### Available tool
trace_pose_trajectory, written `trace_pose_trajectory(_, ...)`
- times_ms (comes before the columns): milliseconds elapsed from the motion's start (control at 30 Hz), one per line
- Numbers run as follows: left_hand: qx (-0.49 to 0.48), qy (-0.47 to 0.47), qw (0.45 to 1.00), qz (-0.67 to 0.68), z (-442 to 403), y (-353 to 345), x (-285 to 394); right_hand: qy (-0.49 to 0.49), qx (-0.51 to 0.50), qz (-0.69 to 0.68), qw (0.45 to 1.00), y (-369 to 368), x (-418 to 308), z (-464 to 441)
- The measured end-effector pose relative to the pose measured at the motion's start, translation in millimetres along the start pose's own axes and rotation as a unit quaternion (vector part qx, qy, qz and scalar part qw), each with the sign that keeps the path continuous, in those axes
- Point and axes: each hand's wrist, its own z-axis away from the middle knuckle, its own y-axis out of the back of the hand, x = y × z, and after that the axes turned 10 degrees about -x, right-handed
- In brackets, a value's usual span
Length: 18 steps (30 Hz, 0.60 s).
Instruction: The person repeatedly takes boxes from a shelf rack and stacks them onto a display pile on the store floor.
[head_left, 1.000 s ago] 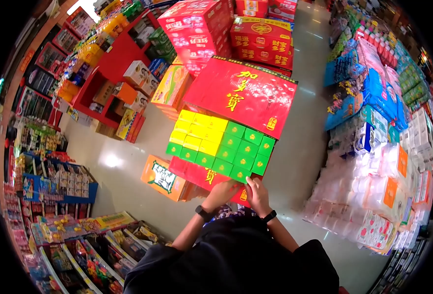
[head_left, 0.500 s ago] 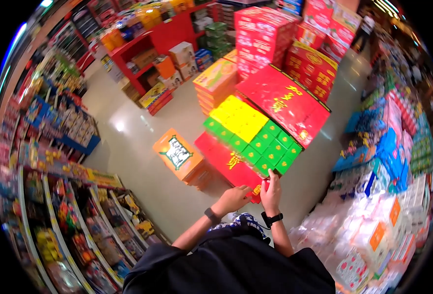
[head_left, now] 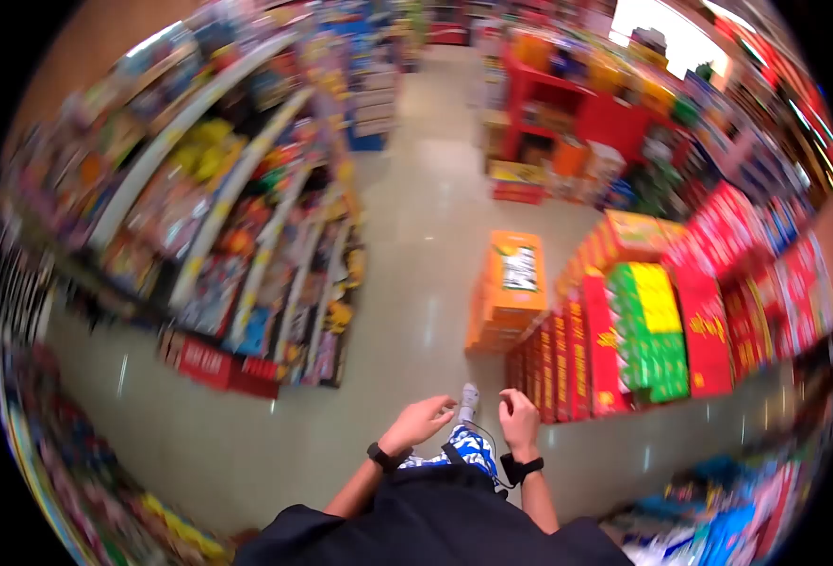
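Left hand (head_left: 419, 423) hangs empty over the floor (head_left: 416, 311), fingers loosely bent; right hand (head_left: 521, 421), half curled and empty too, hovers near the red cartons (head_left: 605, 363), green boxes (head_left: 657, 363) set among them, orange carton (head_left: 509, 307) standing just beside!

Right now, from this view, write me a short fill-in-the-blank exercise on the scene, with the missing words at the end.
1. The small boxes come in two main colours, green and ____.
2. Compared with the left hand, the ____ hand is nearer the red boxes.
3. The wristband on the left wrist is ____ in colour.
4. The number of objects held in the left hand is ____.

Missing words: yellow; right; black; zero.
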Motion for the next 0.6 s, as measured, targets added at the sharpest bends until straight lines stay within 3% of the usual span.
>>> trace_pose_trajectory(100, 0.088, 0.036, 0.995, 0.015, 66.0, -1.4, -47.6, 0.147, -0.113, 0.018, 0.983, -64.8, -50.6, 10.1)
trace_pose_trajectory(233, 0.158, 0.103, 0.978, 0.091, 144.9, 7.6, -77.2, 0.243, -0.319, -0.006, 0.916, -129.2, -136.9, 29.2)
trace_pose_trajectory(333, 0.239, 0.165, 0.953, 0.083, 195.2, 14.3, -103.8, 0.339, -0.399, 0.015, 0.852, -173.1, -186.5, 35.2)
trace_pose_trajectory(433, 0.26, 0.262, 0.92, 0.132, 238.9, 22.9, -134.1, 0.387, -0.491, 0.017, 0.78, -208.6, -229.5, 24.0)
trace_pose_trajectory(600, 0.345, 0.299, 0.88, 0.132, 297.5, 39.0, -174.2, 0.468, -0.543, 0.08, 0.693, -281.7, -300.0, 0.5)
